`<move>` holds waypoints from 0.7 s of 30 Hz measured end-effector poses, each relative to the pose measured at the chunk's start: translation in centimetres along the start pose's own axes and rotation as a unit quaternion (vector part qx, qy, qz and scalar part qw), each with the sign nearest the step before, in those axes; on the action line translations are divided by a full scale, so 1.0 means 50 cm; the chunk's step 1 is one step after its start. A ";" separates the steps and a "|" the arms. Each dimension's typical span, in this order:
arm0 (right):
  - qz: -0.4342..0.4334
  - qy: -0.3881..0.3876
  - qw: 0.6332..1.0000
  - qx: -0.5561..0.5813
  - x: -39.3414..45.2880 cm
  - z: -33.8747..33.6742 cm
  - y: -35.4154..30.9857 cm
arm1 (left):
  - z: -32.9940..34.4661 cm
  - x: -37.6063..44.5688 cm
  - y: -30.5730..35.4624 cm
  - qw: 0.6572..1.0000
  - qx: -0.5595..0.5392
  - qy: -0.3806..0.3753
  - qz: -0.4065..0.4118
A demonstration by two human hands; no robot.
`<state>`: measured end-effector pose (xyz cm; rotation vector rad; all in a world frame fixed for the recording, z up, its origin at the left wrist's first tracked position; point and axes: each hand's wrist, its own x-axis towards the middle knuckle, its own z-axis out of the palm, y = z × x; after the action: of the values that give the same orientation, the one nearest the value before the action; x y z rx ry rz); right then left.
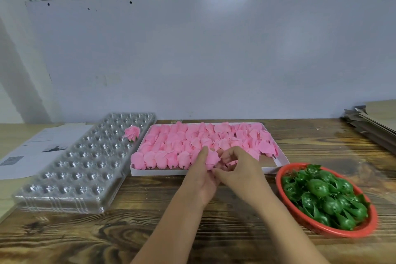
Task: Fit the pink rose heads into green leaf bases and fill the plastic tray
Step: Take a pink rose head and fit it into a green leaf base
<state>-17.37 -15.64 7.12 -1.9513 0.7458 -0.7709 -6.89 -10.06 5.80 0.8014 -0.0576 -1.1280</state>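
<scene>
Crushing the soft pink fabric rose head is the nearest risk: both hands work it at once, and too firm a squeeze would likely flatten its petals or loosen them from the core. A second risk is a poor seating, since a head pushed crookedly into a green plastic leaf base would probably sit tilted or drop out when set in the clear plastic cup tray. Motion blur hides whether a leaf base is already between the hands, so that cannot be told.

The left hand rises from below with its palm toward the flower, forefinger pointing up along the petals and the other fingers curled under the rose head. The right hand arches over from the right, its fingers bent and pinching the same rose head. The held flower hovers just above the near edge of the shallow white cardboard box packed with pink heads. One finished rose sits in the tray's far right side; the other cups look unfilled. Loose leaf bases fill the red plastic basket on the wooden counter, to the right.
</scene>
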 end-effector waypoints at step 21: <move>-0.107 0.081 0.980 -0.148 -0.033 0.040 0.029 | 0.014 -0.034 -0.027 0.998 0.030 -0.025 0.045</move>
<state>-17.15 -14.01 4.65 -2.2846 0.7908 -1.0048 -9.01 -9.31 6.08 0.8167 -0.1680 -1.0642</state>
